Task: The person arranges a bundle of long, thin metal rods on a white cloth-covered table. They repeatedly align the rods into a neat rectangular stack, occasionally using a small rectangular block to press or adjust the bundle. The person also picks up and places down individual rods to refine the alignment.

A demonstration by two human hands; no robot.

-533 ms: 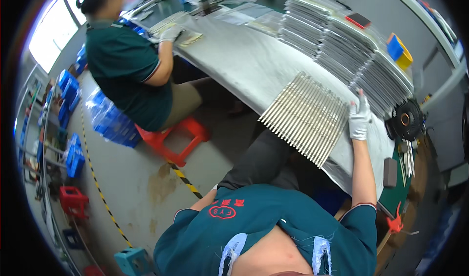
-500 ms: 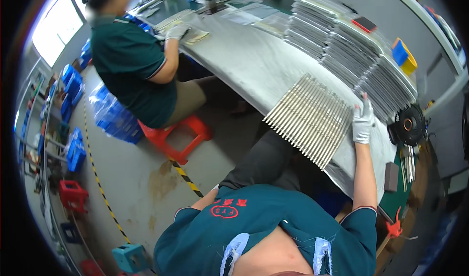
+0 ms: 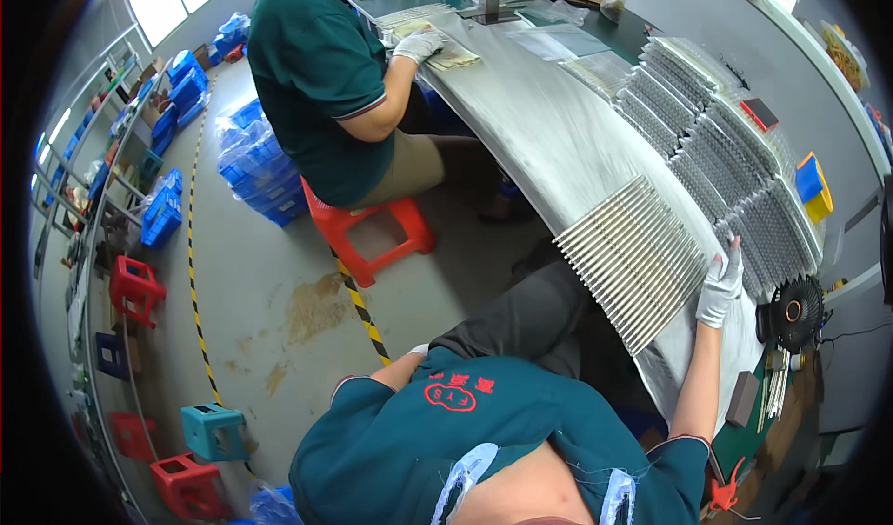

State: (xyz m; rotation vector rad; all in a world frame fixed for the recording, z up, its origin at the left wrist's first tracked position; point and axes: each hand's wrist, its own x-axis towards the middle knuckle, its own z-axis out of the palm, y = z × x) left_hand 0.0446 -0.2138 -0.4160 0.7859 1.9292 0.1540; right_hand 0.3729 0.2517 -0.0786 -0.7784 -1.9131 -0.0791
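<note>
view swung left, gloved right hand (image 3: 721, 288) on metal strips (image 3: 633, 260), grey bench (image 3: 549, 125), concrete floor (image 3: 270, 274)

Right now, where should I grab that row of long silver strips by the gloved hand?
Probably at the end of the row of silver strips nearest the right hand, coming in from that side. The strips lie flat, packed side by side, overhanging the table edge at their far ends, so pressing both outer sides together would likely keep them aligned.

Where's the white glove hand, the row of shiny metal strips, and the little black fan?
gloved right hand (image 3: 719, 286), head view, on the back of the glove.
row of metal strips (image 3: 634, 257), head view, middle of the row.
black fan (image 3: 792, 312), head view, on its round grille.
</note>
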